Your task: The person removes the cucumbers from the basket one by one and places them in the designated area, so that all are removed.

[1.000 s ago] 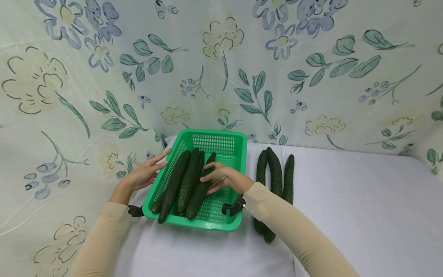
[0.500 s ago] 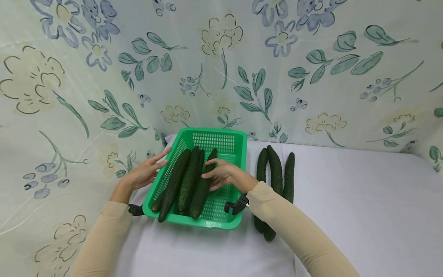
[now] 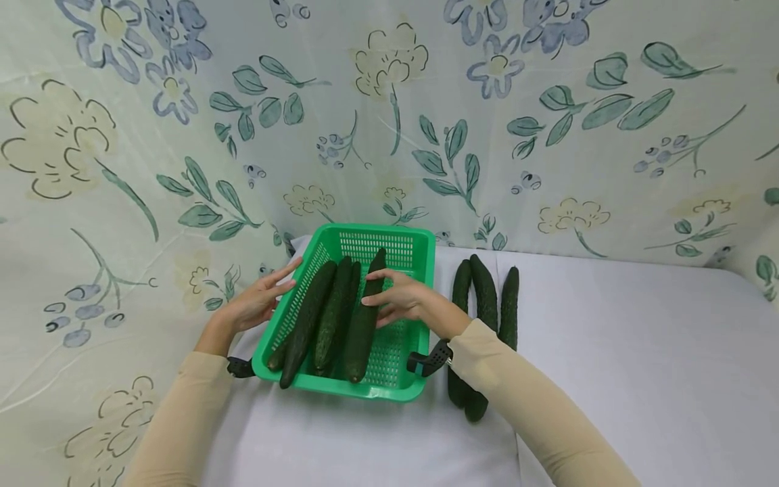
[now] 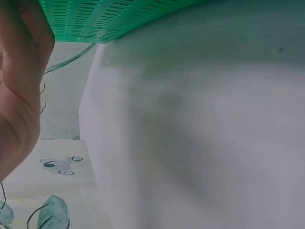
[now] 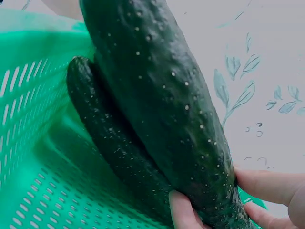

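In the head view my right hand (image 3: pixel 404 297) grips a long dark green cucumber (image 3: pixel 362 341) over the right part of a green plastic basket (image 3: pixel 389 393). Close up in the right wrist view, the thumb and fingers pinch this bumpy cucumber (image 5: pixel 157 81) from both sides. Another cucumber (image 5: pixel 112 129) lies under and beside it. My left hand (image 3: pixel 257 303) rests its extended fingers against the basket's left wall. Several cucumbers (image 3: pixel 307 318) lie lengthwise in the basket's left half. The left wrist view catches only part of that hand (image 4: pixel 21 90) beside the basket's slotted wall (image 4: pixel 90 21).
Right of the basket, three more cucumbers (image 3: pixel 485 291) lie on the white tablecloth (image 3: pixel 633 365), partly hidden by my right forearm. A floral curtain (image 3: pixel 389 135) hangs behind and along the left. Each wrist wears a black camera strap (image 3: pixel 431 358).
My right hand has drawn its cucumber rightward and slightly up, away from the others, opening a gap beside it. The left hand and basket have stayed about where they were.
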`<state>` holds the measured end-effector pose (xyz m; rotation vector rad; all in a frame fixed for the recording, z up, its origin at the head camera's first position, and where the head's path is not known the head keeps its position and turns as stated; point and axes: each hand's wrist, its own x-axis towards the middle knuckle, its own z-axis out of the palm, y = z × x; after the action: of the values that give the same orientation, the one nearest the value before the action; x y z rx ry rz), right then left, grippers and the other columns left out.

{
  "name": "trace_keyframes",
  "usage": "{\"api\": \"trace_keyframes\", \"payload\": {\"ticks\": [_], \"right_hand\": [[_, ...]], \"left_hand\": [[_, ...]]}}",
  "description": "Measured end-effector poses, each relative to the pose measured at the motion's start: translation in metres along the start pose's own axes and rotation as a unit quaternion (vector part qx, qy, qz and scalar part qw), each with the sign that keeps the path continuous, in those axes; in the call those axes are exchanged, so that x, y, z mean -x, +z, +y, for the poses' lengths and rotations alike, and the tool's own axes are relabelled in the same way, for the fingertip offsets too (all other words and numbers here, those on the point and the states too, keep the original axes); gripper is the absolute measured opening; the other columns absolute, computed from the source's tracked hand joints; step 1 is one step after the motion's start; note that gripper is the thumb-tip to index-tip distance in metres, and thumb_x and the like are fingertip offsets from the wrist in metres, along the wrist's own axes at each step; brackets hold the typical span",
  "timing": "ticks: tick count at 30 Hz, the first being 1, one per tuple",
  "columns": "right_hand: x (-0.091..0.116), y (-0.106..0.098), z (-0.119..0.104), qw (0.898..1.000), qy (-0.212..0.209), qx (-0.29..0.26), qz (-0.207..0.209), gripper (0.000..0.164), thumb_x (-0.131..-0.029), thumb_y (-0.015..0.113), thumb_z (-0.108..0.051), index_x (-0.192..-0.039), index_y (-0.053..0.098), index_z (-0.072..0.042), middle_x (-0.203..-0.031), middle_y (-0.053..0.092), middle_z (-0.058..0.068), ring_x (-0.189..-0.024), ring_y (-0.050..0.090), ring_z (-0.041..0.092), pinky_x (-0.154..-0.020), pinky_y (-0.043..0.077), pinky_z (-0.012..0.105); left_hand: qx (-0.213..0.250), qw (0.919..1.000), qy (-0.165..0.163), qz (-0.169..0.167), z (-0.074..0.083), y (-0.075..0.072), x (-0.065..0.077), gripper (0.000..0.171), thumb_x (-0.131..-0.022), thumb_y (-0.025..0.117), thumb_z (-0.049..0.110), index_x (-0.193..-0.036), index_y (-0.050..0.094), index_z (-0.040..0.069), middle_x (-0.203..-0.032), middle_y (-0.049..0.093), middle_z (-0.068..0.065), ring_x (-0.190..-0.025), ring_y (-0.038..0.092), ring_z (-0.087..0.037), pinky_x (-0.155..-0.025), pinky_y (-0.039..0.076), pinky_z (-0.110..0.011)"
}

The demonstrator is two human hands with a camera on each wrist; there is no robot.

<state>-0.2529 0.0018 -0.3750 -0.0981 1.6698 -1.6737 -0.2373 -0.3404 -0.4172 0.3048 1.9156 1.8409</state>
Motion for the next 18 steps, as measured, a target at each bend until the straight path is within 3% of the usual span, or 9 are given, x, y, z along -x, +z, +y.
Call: {"api": "trace_keyframes", "payload": {"ticks": [7, 11, 14, 16, 18], "right_hand": [[0.012, -0.008, -0.003, 0.999, -0.033, -0.002, 0.001, 0.06, -0.095, 0.066, 0.001, -0.148, 0.044, -0.014, -0.143, 0.039, 0.026, -0.094, 0.067, 0.041, -0.08, 0.056, 0.052], [0.02, -0.013, -0.006, 0.999, -0.051, -0.002, -0.007, 0.06, -0.095, 0.066, 0.001, -0.149, 0.045, -0.015, -0.12, 0.053, 0.022, -0.078, 0.066, 0.031, -0.077, 0.057, 0.049], [0.027, -0.016, -0.008, 0.998, -0.063, -0.001, -0.011, 0.06, -0.095, 0.067, 0.001, -0.148, 0.046, -0.016, -0.104, 0.054, 0.018, -0.071, 0.064, 0.028, -0.076, 0.057, 0.048], [0.031, -0.018, -0.009, 0.998, -0.069, 0.002, -0.013, 0.061, -0.094, 0.067, 0.001, -0.149, 0.046, -0.016, -0.107, 0.053, 0.02, -0.071, 0.063, 0.027, -0.075, 0.057, 0.047], [0.035, -0.02, -0.01, 0.997, -0.074, 0.006, -0.015, 0.062, -0.094, 0.067, 0.001, -0.15, 0.045, -0.016, -0.121, 0.049, 0.024, -0.071, 0.062, 0.027, -0.075, 0.057, 0.046]], "left_hand": [[0.001, 1.0, 0.001, -0.001, 0.0, 0.0, 0.0, 0.059, -0.111, 0.037, 0.023, -0.162, 0.01, 0.034, -0.129, 0.06, -0.002, -0.06, 0.055, -0.009, -0.053, 0.046, -0.023], [0.002, 1.0, 0.002, 0.001, -0.001, -0.001, -0.001, 0.059, -0.111, 0.038, 0.024, -0.162, 0.01, 0.033, -0.124, 0.061, -0.002, -0.057, 0.052, -0.008, -0.051, 0.044, -0.022], [0.003, 1.0, 0.001, 0.003, -0.001, -0.001, -0.001, 0.059, -0.111, 0.038, 0.024, -0.162, 0.01, 0.033, -0.118, 0.064, -0.001, -0.054, 0.049, -0.009, -0.05, 0.042, -0.022], [0.0, 1.0, 0.0, 0.004, -0.001, -0.001, -0.001, 0.059, -0.111, 0.038, 0.024, -0.162, 0.011, 0.033, -0.115, 0.064, -0.001, -0.052, 0.047, -0.009, -0.049, 0.041, -0.023], [-0.002, 1.0, 0.0, 0.006, -0.001, -0.001, -0.001, 0.059, -0.111, 0.039, 0.024, -0.162, 0.012, 0.034, -0.115, 0.064, 0.0, -0.052, 0.046, -0.009, -0.049, 0.041, -0.023]]}}
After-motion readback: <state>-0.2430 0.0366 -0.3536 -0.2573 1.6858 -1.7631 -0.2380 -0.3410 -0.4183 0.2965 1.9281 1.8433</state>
